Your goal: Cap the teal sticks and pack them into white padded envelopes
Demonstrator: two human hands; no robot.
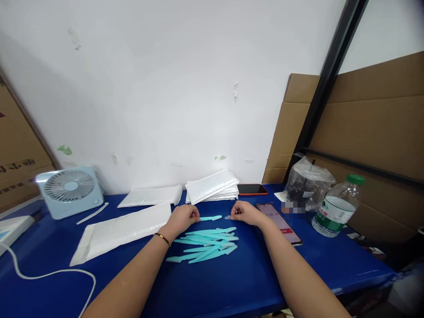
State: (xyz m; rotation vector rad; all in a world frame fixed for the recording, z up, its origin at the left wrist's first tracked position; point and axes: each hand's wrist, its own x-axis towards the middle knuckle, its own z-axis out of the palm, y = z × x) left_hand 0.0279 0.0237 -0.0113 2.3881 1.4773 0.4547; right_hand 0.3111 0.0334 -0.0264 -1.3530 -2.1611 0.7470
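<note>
My left hand [184, 217] is closed in a pinch on one end of a turquoise plastic blade-shaped piece [210, 217], which points right over the blue table [232, 282]. My right hand [244, 213] is closed too, pinching a small clear cap [228, 217] just off the piece's tip. Below both hands lies a loose pile of several more turquoise pieces [207, 245].
Flat white bags lie at the left [122, 232] and in stacks at the back [212, 185]. A small blue fan [70, 190] with a white cable [49, 276] stands left. Two phones [281, 223] [252, 189], a wrapped dark item [306, 185] and a water bottle [336, 205] sit right. Cardboard leans behind.
</note>
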